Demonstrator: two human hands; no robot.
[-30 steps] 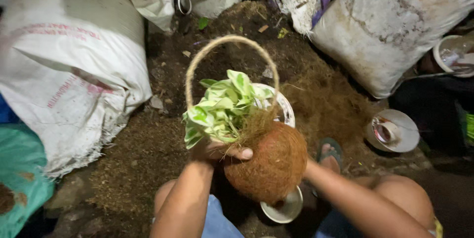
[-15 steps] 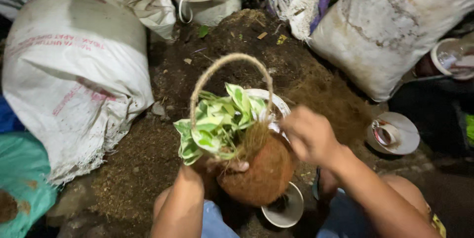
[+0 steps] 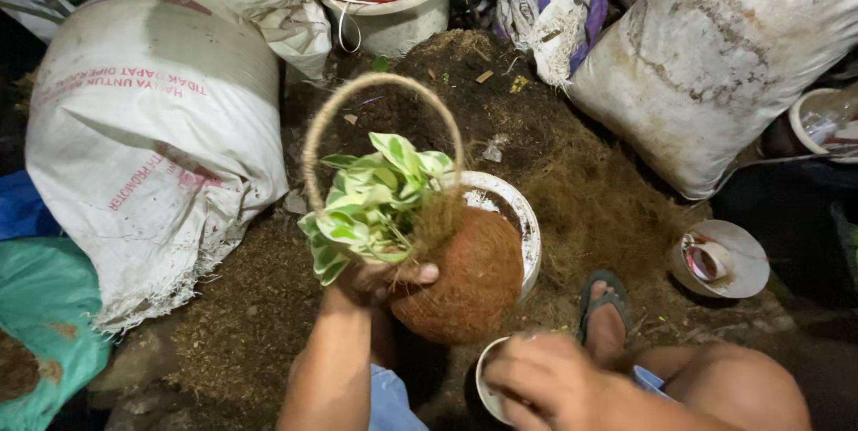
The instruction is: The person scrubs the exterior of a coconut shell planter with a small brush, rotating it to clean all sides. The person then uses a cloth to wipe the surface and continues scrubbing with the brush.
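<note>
My left hand (image 3: 380, 279) grips a round brown coir ball (image 3: 465, 279) just under a green-and-cream leafy plant (image 3: 371, 194) that grows out of it. A loop of twine (image 3: 380, 92) arches over the plant as a handle. The ball hangs over a white pot (image 3: 527, 221). My right hand (image 3: 545, 377) is low at the bottom of the view, fingers curled over the rim of a small white cup (image 3: 483, 377); whether it grips the cup is unclear.
A mound of dark soil and brown coir fibre (image 3: 581, 181) lies ahead. Big white sacks stand at left (image 3: 143, 136) and right (image 3: 715, 56), a teal bag (image 3: 45, 324) at far left. A tape roll on a white lid (image 3: 719, 257) and my sandalled foot (image 3: 603, 315) are at right.
My right hand dropped from beside the coir ball down to the small cup near my knee. The left hand kept hold of the ball, which shifted slightly.
</note>
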